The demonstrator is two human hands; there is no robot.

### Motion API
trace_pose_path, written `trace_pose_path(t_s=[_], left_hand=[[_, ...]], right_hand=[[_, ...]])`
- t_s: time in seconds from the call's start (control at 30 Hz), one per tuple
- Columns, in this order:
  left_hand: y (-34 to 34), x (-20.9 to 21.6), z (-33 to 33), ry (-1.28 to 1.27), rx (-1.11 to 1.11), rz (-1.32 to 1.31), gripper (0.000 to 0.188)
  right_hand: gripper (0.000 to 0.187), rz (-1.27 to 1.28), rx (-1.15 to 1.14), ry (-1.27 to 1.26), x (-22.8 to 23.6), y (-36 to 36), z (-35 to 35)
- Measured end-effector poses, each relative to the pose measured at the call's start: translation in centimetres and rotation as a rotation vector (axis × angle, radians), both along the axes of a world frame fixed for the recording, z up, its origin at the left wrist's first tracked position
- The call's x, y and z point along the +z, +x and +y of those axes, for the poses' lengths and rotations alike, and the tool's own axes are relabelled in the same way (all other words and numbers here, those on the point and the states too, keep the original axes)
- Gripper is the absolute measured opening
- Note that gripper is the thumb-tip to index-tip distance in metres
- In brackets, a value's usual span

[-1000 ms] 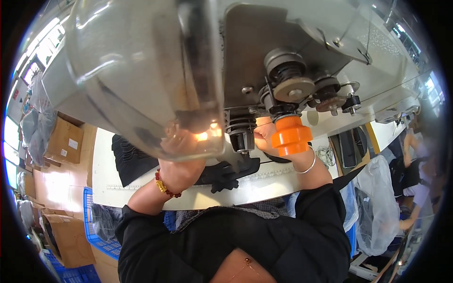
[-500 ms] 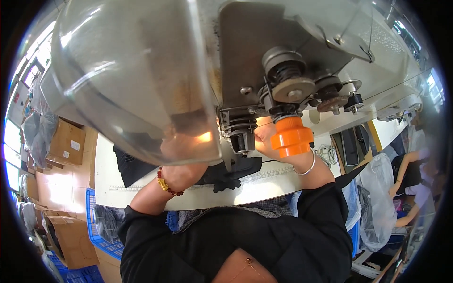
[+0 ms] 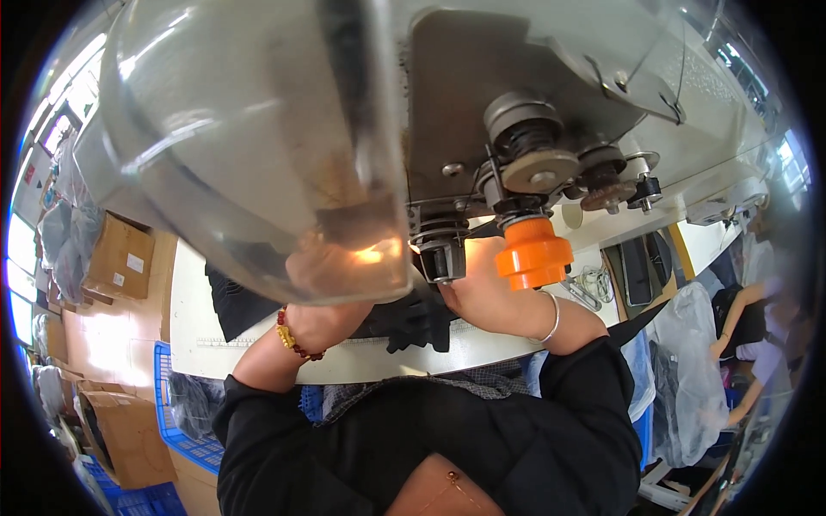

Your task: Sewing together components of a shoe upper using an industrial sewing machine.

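White tabletop (image 3: 370,368), black fabric (image 3: 409,327), stepped orange knob (image 3: 533,255), curved clear plastic (image 3: 249,163), hands (image 3: 486,288) — grip hidden, cannot tell

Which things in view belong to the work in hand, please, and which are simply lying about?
Seemingly in use: sewing machine, its orange knob, black fabric.
Seemingly lying about: cardboard box, blue crate, clear plastic bag.

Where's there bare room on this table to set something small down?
The white table has a bare strip between its ruler scale and near edge, plus a narrow patch left of the black cloth pile. It's crowded around the machine head: left hand, right hand and middle black cloth.
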State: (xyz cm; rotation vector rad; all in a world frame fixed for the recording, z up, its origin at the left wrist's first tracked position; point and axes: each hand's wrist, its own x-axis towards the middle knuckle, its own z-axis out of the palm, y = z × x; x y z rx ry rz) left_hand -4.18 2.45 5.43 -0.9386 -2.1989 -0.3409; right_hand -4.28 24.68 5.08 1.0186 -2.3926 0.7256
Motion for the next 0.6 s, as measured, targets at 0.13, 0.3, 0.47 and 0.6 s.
trace_pose_path(t_s=[0.13,0.3,0.47,0.6], left_hand=[[0.1,0.3,-0.4,-0.054,0.0,-0.061,0.026],[0.3,0.8,-0.6,-0.073,-0.007,-0.065,0.029],[0.4,1.3,0.1,0.027,-0.005,-0.015,0.029],[0.9,1.6,-0.3,0.158,-0.004,-0.059,0.019]], right_hand=[[0.007,-0.012,0.002,-0.044,-0.9,0.2,-0.6],[0.016,0.004,0.011,-0.022,-0.8,0.4,-1.1],[0.01,-0.024,-0.001,-0.076,-0.6,1.0,-0.7],[0.009,-0.145,0.012,-0.075,0.9,1.7,-0.2]])
